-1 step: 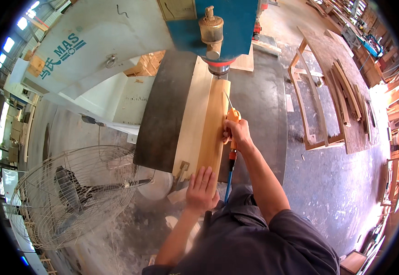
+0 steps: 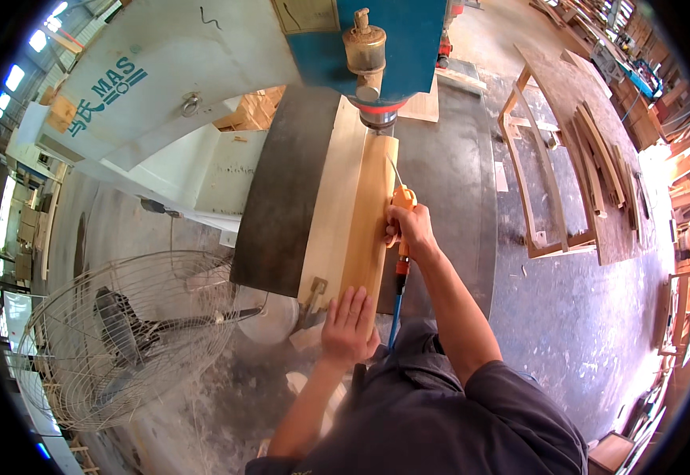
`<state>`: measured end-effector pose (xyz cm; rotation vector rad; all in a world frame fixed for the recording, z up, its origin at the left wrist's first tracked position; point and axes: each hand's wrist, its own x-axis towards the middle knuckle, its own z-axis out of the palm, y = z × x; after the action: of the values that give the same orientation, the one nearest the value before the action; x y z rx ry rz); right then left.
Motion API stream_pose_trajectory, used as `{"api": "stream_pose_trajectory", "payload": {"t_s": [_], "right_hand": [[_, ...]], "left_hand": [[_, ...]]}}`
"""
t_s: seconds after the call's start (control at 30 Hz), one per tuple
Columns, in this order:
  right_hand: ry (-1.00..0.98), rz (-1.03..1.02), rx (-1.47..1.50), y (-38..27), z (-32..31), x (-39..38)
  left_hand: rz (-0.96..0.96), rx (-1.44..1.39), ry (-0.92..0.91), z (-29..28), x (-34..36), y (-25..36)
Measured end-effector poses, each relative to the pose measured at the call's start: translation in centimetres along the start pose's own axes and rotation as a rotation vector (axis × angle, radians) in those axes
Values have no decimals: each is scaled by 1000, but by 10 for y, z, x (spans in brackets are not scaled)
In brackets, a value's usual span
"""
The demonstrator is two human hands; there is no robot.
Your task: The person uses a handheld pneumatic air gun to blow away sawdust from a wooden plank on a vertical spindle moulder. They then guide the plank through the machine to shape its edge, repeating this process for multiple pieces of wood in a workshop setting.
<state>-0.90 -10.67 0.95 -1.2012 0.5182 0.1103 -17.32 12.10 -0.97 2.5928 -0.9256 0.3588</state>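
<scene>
An orange air blow gun (image 2: 404,199) is gripped in my right hand (image 2: 413,229), my fingers wrapped round its handle. Its thin metal nozzle points away from me over the right edge of a long wooden board (image 2: 370,214). A blue hose (image 2: 396,317) runs from the handle back toward my body. My left hand (image 2: 348,328) rests on the near end of the board, fingers stretched flat on top and thumb by the right edge. Alongside the board on its left is a paler wooden strip (image 2: 331,206), with a metal clamp (image 2: 316,294) at its near end.
Beyond the board's far end hangs a machine's spindle head (image 2: 378,119), under a blue housing (image 2: 408,47). The dark metal machine table (image 2: 448,198) lies beneath the wood. A wire-caged fan (image 2: 131,340) stands at left. On the right, a wooden bench (image 2: 590,158) carries several wood strips.
</scene>
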Motion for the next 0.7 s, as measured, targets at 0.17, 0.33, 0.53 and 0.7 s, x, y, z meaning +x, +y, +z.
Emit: {"api": "stream_pose_trajectory", "payload": {"t_s": [0.17,0.33,0.53,0.7], "right_hand": [[10,-9,17,-4,2,-1],[-9,2,36,-7,2,2],[17,10,26,-12,3,6],[-7,9,54,-8,-4,17]], "left_hand": [[4,-2,33,5,2,-2],[-1,35,59,9,8,2],[-13,36,73,9,19,4],[-11,47,90,13,27,5]]}}
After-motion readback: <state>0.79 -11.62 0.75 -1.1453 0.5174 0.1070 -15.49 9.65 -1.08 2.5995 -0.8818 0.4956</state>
